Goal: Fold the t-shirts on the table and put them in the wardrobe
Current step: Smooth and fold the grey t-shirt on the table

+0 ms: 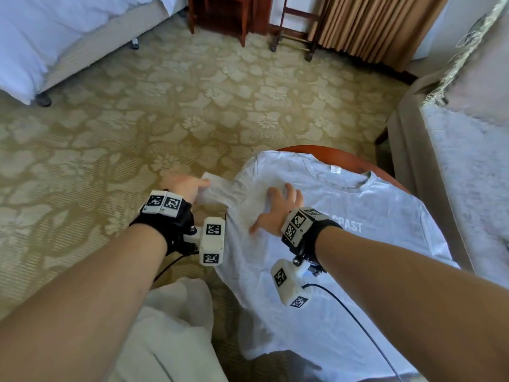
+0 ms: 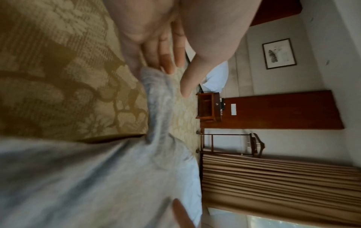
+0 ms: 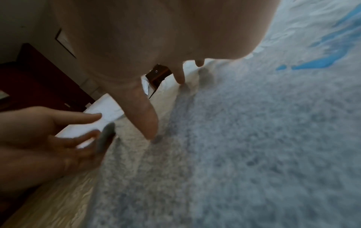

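On the round wooden table [image 1: 347,157] a grey t-shirt [image 1: 316,271] lies spread flat, front up, with its collar at the far edge and white lettering across the chest; its hem hangs over the near edge. The shirt's sleeve [image 1: 217,190] reaches out past the table's left side, over the carpet. The left hand [image 1: 187,186] holds the end of that sleeve, the arm stretched forward with the wrist level: in the left wrist view the fingers [image 2: 156,58] lie nearly straight under the cloth and the thumb [image 2: 192,80] stands above it, so the grip is a light pinch at most. The right hand [image 1: 275,210] lies palm down on the shirt's shoulder area just beside the sleeve seam, fingers splayed and straight, pressing the fabric flat and gripping nothing; the right wrist view shows its fingertips [image 3: 150,132] touching the cloth. Both forearms are bare and carry black wrist straps with marker blocks. Around the table lies the patterned floral carpet [image 1: 192,106], with a bed [image 1: 41,37] at far left and tan curtains [image 1: 380,26] at the back.
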The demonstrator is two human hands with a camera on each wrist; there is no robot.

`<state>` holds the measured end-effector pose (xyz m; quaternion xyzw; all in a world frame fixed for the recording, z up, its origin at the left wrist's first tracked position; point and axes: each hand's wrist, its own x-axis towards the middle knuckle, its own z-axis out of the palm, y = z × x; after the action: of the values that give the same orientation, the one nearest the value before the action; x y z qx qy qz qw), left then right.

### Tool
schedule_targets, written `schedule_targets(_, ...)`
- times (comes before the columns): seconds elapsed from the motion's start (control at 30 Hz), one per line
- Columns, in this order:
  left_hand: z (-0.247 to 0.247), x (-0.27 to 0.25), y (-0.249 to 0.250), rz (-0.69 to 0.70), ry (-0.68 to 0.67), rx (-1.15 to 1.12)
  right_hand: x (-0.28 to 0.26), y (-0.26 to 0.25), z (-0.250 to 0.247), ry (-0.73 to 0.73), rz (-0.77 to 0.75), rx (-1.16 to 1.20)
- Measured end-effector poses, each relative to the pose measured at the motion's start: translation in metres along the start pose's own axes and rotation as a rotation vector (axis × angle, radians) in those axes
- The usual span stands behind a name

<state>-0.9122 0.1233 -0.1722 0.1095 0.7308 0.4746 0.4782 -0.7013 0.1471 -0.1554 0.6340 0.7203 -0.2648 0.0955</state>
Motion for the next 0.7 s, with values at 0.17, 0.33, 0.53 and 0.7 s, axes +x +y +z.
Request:
schedule_targets(0.17, 0.005, -0.018, -0.029, -0.259, -0.178, 0.063, 0.007, 0.001, -0.007, -0.032, 0.007, -0.036)
schedule_targets(0.33, 0.019, -0.024, -0.044, -0.314, -0.438, -0.187, 0.01, 0.01, 0.003, -0.108, -0.039, -0.07)
schedule_targets(0.53, 0.022, -0.023, -0.039, -0.245, -0.476, -0.31, 0.015, 0.013, 0.008, -0.127, -0.029, -0.004)
schedule_targets(0.7, 0.014, -0.019, -0.026, -0.203, -0.456, -0.388, 0.018, 0.011, 0.014, -0.112, -0.032, 0.018)
